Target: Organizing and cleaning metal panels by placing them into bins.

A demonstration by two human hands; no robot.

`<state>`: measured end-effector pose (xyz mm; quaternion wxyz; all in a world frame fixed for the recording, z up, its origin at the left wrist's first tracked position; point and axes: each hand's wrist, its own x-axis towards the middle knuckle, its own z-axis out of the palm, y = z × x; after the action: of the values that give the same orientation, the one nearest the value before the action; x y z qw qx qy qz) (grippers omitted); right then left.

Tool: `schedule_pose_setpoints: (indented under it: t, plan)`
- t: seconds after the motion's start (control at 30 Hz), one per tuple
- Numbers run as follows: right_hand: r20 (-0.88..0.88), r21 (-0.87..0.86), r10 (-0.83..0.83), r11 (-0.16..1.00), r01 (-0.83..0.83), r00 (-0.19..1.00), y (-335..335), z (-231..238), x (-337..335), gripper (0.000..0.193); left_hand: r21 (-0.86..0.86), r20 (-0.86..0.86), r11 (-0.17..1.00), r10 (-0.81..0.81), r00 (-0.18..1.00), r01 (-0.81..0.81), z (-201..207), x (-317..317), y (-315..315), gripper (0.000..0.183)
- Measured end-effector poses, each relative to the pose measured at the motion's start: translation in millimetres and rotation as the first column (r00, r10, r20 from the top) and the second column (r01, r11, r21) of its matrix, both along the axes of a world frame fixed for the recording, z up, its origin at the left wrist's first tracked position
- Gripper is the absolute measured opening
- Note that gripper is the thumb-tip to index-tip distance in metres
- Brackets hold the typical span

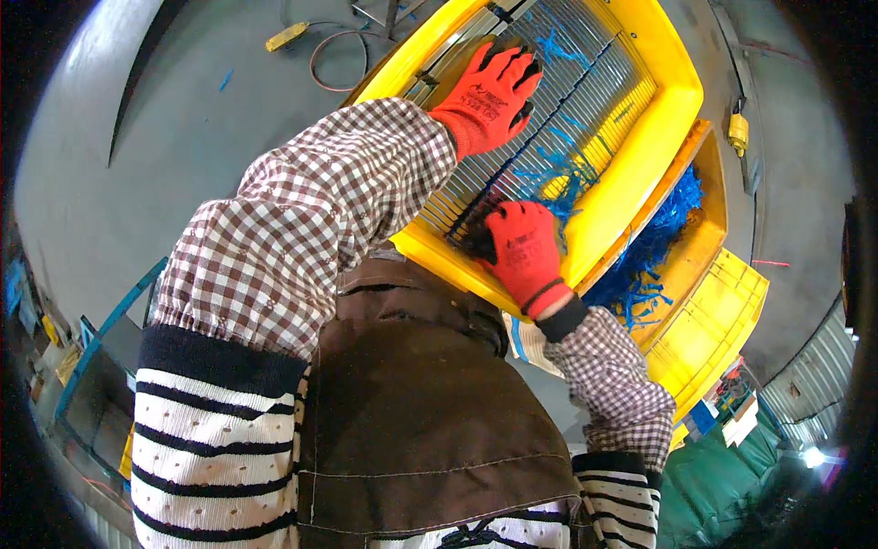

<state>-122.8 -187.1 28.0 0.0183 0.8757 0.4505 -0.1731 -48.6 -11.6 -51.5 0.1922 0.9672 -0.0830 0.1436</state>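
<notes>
A yellow plastic crate (674,82) lies tilted in front of me, with a rack of thin parallel metal rods (549,114) across it. My left hand (489,96), in a red glove with black fingertips, lies on the rods on the left side, fingers spread. Lower down, my right hand (523,247), in a matching glove, is at the near end of the rods by the crate's wall. Its fingers bend down into a dark blur, so I cannot make out whether they hold anything. Blue plastic strips (567,174) lie tangled on the rods beside it.
Right of the crate stands an orange-yellow bin (713,206) holding a heap of shredded blue strips (640,256). A yellow ribbed crate (713,306) adjoins it. Yellow handheld controls (286,37) and a cable loop (338,62) lie on the grey surface at upper left.
</notes>
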Motion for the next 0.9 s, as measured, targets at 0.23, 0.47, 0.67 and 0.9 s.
schedule_pose_setpoints:
  t: [0.23,0.47,0.67,0.9]
  plan:
    - [-0.099,0.177,-0.097,0.978,0.113,0.99,31.5,4.9,-1.5,0.043,0.058,-0.018,0.998,0.002,1.0,-0.001,1.0,-0.5,-0.9,0.06]
    - [-0.016,-0.06,0.14,0.988,-0.14,0.99,-5.5,-7.5,3.1,0.018,0.036,-0.006,0.999,0.004,1.0,-0.003,-1.0,-1.4,-0.2,0.059]
    - [-0.161,0.135,-0.058,0.987,0.081,0.985,33.1,10.3,9.3,0.043,0.064,-0.019,0.998,0.004,1.0,-0.003,1.1,0.6,-1.1,0.06]
    - [0.021,-0.065,0.154,0.986,-0.152,0.988,-7.2,-10.7,4.1,0.034,0.072,-0.027,0.997,0.002,1.0,0.0,0.1,1.6,-2.4,0.058]
